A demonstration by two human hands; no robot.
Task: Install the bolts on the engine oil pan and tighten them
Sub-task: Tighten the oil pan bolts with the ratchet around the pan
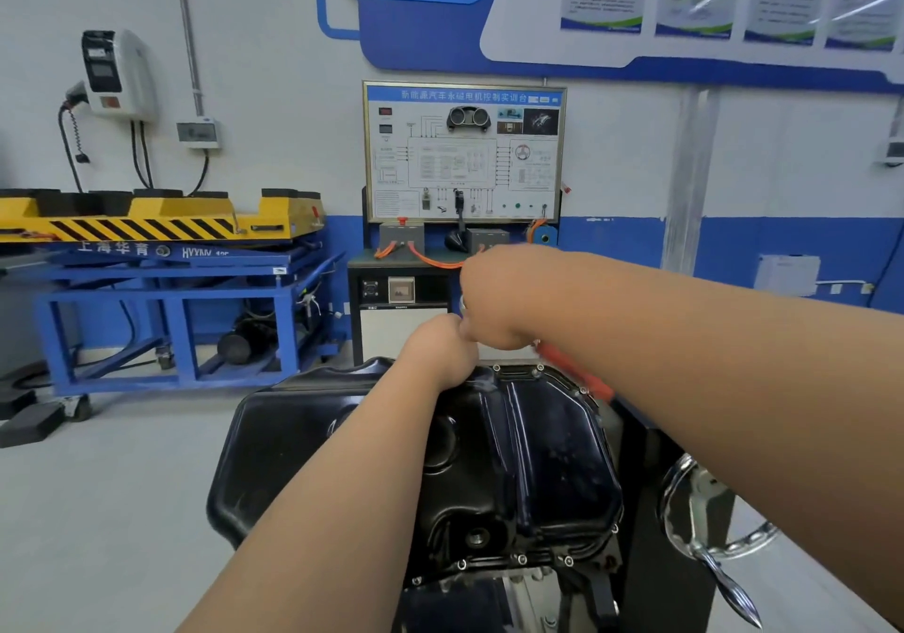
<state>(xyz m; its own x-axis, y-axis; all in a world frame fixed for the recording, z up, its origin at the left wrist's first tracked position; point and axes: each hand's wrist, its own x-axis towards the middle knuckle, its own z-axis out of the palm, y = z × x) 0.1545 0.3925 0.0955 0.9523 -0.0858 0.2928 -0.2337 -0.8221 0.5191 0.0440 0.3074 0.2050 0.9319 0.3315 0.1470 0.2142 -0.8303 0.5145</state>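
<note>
One oil pan [553, 446], black, on the engine in front of the person, broad face up toward the camera. Its longer extent lies left-right across the view; the bulged part is on the left, the ribbed part on the right. One round port [477, 537] sits near the near edge.

Flange fastener points [522, 559] show as small bright rings: three on the far rim, three in a row on the near rim, one at the near-right corner. They are too small to tell bolt heads from bare holes.

Two hands, both at the far rim:
- left hand [440, 351]: curled like a fist, back up, resting at the pan's far edge. Fingers are hidden, so I cannot tell whether it holds anything.
- right hand [504, 297]: curled, just above and touching the left one. A sliver of bright metal shows at its left edge, but I cannot tell what it grips, if anything.

One orange-red handle [575, 370] shows under the right wrist, its long axis slanting down to the right along the pan's far-right rim.

Around it: one chrome handwheel [724, 581] right of the engine, one wiring training board [464, 153] at the wall, one yellow-and-blue lift table [161, 260] at left, one wall charger [117, 74] above it.
</note>
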